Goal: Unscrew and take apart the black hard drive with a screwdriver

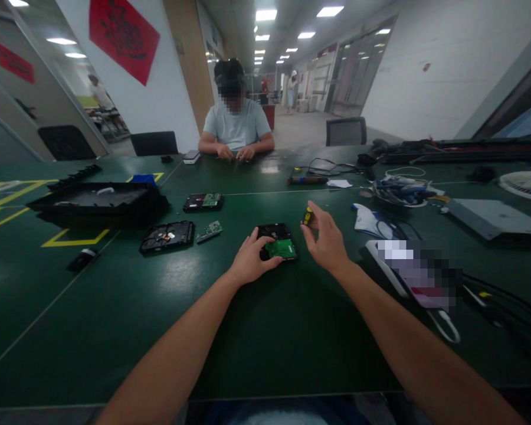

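Note:
A black hard drive (278, 234) with a green circuit board (282, 249) lies on the dark green table (230, 319) in front of me. My left hand (251, 261) rests on its left edge, thumb over the board's near corner. My right hand (325, 239) hovers just right of the drive, fingers closed on a small yellow-and-black screwdriver (307, 216) held upright above the drive's far right corner.
To the left lie an opened hard drive (167, 236), a loose green board (209, 231), another drive (202, 202) and a black tray (98, 202). Cables, cloths and a grey case (491, 217) crowd the right. A person (236, 121) sits across the table.

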Available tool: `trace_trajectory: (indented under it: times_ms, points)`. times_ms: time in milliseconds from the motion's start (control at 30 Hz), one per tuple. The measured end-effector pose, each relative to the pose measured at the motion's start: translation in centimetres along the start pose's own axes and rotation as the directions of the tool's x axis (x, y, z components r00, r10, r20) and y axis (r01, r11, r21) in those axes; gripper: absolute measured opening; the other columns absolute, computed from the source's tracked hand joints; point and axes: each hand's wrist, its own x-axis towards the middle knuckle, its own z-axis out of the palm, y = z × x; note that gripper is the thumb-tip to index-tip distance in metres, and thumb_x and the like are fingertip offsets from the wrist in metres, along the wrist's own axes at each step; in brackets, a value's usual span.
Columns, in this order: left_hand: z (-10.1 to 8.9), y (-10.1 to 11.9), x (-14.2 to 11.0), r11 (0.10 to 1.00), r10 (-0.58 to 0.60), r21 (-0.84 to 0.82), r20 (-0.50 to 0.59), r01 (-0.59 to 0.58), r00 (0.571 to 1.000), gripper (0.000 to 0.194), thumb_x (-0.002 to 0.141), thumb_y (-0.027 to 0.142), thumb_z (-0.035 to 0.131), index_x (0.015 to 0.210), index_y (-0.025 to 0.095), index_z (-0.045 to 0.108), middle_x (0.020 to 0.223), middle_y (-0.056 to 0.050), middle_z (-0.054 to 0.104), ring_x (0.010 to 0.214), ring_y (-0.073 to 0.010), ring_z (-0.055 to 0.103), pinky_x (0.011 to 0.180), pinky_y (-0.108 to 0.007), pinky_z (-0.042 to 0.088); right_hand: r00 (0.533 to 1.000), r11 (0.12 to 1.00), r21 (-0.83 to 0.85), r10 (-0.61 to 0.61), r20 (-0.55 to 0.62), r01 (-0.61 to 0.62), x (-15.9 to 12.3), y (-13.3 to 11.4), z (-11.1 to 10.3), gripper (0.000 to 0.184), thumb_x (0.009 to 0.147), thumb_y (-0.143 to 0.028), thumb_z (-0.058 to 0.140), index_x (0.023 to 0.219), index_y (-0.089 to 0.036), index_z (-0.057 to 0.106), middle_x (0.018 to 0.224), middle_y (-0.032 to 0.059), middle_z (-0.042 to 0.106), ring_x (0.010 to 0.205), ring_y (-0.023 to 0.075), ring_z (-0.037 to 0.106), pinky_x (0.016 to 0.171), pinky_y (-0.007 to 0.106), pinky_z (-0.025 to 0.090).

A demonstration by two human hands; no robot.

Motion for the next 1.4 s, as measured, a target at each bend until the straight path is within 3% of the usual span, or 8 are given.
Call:
trace_trajectory:
  times_ms: [167,333,500,1400]
  points:
    - [0.0,0.0,0.1,1.000,0.013,-0.004,-0.012,-0.013,1.000,0.057,0.085,0.046,0.080,0.134,0.020,0.065,0.164,-0.021,0.044,0.162,-0.0372,0.024,0.125,-0.054,0.034,0.996,1.000,-0.007,0.007,-0.092,-0.007,0.7,-0.1,0.3,0.055,0.101,-0.031,0.058,0.155,-0.029,0.046,0.118,0.0107,0.068,0.090,0.0257,0.070,0.087,0.051,0.064]
    - [0.0,0.1,0.1,1.000,0.008,-0.008,-0.010,-0.008,1.000,0.057,0.086,0.046,0.080,0.134,0.020,0.065,0.165,-0.021,0.043,0.162,-0.0373,0.025,0.125,-0.054,0.035,0.992,0.998,0.039,0.045,-0.117,-0.041,0.9,-0.8,0.9,0.055,0.102,-0.032,0.057,0.155,-0.028,0.044,0.131,0.0123,0.069,0.093,0.0244,0.074,0.089,0.047,0.066]
    - [-0.1,0.1,0.0,1.000,0.019,-0.006,-0.008,-0.019,1.000,0.056,0.086,0.046,0.078,0.134,0.021,0.064,0.164,-0.020,0.044,0.162,-0.0363,0.025,0.125,-0.053,0.035,0.991,0.994,0.100,0.048,-0.122,-0.036,0.5,-1.2,1.4,0.057,0.102,-0.035,0.058,0.156,-0.030,0.040,0.142,0.0125,0.065,0.097,0.0240,0.076,0.091,0.045,0.066]
    - [0.0,0.1,0.1,1.000,0.021,0.010,-0.002,-0.021,1.000,0.057,0.087,0.048,0.078,0.135,0.021,0.064,0.166,-0.020,0.042,0.163,-0.0357,0.022,0.126,-0.054,0.033,0.991,0.995,0.098,0.046,-0.129,-0.033,0.0,-0.9,1.2,0.058,0.103,-0.035,0.058,0.157,-0.026,0.038,0.141,0.0152,0.065,0.098,0.0232,0.077,0.091,0.044,0.066]
